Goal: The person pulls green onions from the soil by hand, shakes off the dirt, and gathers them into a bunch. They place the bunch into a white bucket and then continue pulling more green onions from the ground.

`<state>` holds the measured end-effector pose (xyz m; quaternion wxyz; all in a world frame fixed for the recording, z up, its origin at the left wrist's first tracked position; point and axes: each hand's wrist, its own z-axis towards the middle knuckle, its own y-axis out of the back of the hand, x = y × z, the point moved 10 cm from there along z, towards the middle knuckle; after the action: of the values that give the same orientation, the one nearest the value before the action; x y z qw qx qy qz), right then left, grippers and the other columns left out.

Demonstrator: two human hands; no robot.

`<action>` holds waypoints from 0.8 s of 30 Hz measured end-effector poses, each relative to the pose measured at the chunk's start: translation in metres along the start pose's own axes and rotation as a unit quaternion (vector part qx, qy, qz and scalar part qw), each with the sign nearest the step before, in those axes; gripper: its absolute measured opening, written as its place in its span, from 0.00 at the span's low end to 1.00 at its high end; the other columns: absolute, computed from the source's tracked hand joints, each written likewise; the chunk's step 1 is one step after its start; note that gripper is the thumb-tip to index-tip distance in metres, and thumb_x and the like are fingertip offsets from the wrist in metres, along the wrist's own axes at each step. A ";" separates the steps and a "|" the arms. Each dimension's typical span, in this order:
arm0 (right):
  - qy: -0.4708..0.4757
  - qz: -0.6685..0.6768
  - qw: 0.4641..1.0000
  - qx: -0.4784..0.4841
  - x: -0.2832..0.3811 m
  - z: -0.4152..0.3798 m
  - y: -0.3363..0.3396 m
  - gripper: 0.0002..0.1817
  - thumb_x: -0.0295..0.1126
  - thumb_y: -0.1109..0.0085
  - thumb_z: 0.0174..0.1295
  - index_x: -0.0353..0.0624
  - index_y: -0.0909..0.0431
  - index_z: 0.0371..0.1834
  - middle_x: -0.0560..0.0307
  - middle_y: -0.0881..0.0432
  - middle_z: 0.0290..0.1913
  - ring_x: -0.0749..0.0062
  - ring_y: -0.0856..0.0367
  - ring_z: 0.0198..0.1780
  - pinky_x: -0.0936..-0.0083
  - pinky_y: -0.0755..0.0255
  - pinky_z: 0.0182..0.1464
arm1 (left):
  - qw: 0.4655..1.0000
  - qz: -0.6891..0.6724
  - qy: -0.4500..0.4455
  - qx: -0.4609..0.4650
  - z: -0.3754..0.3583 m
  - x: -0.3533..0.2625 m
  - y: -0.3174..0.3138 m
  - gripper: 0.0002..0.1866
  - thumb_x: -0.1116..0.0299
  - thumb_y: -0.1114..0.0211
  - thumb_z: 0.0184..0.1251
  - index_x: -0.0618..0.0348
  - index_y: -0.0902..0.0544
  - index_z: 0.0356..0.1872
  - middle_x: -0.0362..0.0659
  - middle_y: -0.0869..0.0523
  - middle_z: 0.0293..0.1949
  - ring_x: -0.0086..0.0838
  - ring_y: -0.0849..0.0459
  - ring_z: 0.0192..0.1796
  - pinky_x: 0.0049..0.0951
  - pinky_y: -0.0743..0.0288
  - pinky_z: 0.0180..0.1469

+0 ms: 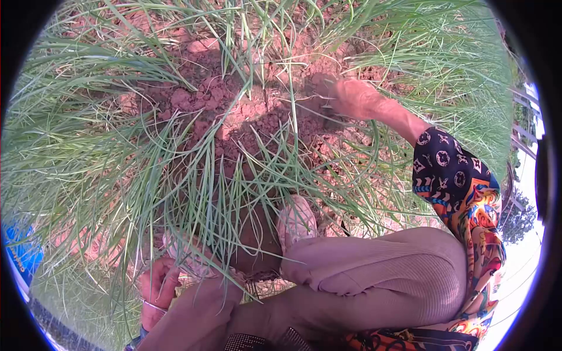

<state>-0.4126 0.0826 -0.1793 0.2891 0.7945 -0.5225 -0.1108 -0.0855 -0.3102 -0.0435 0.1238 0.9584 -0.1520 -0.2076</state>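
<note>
My right hand (350,98) reaches out low over the reddish, crumbly soil (252,114). It is smeared by motion but looks closed, and a thin greyish thing shows at its fingers, too blurred to name. Long green onion-like leaves (205,181) fan out between my hands and over my feet. Beside my left knee, my left hand (159,281) is curled at the edge of these leaves. Its fingers are bent together, and what they hold, if anything, is hidden. A bangle circles the left wrist.
My shoes (297,219) stand among the leaves, close to my bent legs (380,263). Dense green plants (70,134) grow on both sides. Something blue (26,248) lies at the far left edge. Shadow falls across part of the soil.
</note>
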 end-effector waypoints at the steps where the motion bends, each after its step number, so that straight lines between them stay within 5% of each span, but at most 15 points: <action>1: -0.036 -0.018 0.999 -0.011 -0.013 -0.002 0.002 0.12 0.34 0.52 0.63 0.39 0.22 0.42 0.42 0.21 0.35 0.53 0.20 0.42 0.62 0.26 0.47 | 1.000 0.020 -0.016 0.013 0.003 0.001 -0.008 0.11 0.67 0.39 0.65 0.64 0.22 0.41 0.39 0.20 0.23 0.21 0.21 0.23 0.22 0.30 0.24; 11: -0.052 -0.073 0.995 0.030 0.001 -0.012 -0.018 0.10 0.28 0.46 0.57 0.35 0.18 0.37 0.44 0.16 0.37 0.57 0.16 0.43 0.63 0.22 0.44 | 0.989 0.023 -0.087 0.114 0.014 0.008 -0.037 0.14 0.64 0.38 0.67 0.65 0.23 0.44 0.39 0.18 0.26 0.20 0.21 0.27 0.22 0.28 0.27; 15: -0.080 -0.031 0.986 0.146 0.017 -0.035 -0.020 0.10 0.26 0.44 0.55 0.35 0.17 0.38 0.45 0.15 0.39 0.58 0.16 0.44 0.64 0.21 0.43 | 0.987 0.064 -0.084 0.118 0.015 0.018 -0.034 0.13 0.65 0.39 0.67 0.65 0.23 0.44 0.39 0.18 0.26 0.19 0.22 0.27 0.21 0.30 0.27; 20: -0.055 -0.030 0.995 0.077 0.016 -0.028 -0.024 0.12 0.33 0.47 0.62 0.37 0.17 0.38 0.47 0.15 0.36 0.63 0.15 0.42 0.64 0.21 0.44 | 0.991 0.017 -0.075 0.112 0.010 0.005 -0.037 0.13 0.66 0.38 0.66 0.64 0.22 0.46 0.37 0.19 0.26 0.17 0.24 0.27 0.21 0.32 0.27; 21: -0.018 -0.002 0.993 0.115 0.015 -0.019 -0.032 0.14 0.37 0.50 0.65 0.40 0.18 0.39 0.46 0.16 0.33 0.58 0.16 0.40 0.60 0.22 0.44 | 0.991 0.016 -0.083 0.108 0.009 0.000 -0.038 0.13 0.66 0.38 0.66 0.64 0.22 0.46 0.36 0.20 0.27 0.17 0.25 0.26 0.21 0.32 0.27; 24: 0.106 0.062 0.992 0.015 0.059 0.002 -0.006 0.14 0.37 0.51 0.64 0.39 0.19 0.38 0.44 0.17 0.32 0.55 0.17 0.39 0.58 0.23 0.44 | 0.986 -0.083 -0.045 0.135 0.001 -0.031 -0.044 0.13 0.67 0.37 0.66 0.62 0.22 0.47 0.35 0.20 0.27 0.16 0.25 0.27 0.22 0.32 0.28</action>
<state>-0.3839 0.0311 -0.1771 0.3374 0.7720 -0.5387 0.0004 -0.1018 -0.2590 -0.0462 -0.0308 0.9654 -0.1039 -0.2373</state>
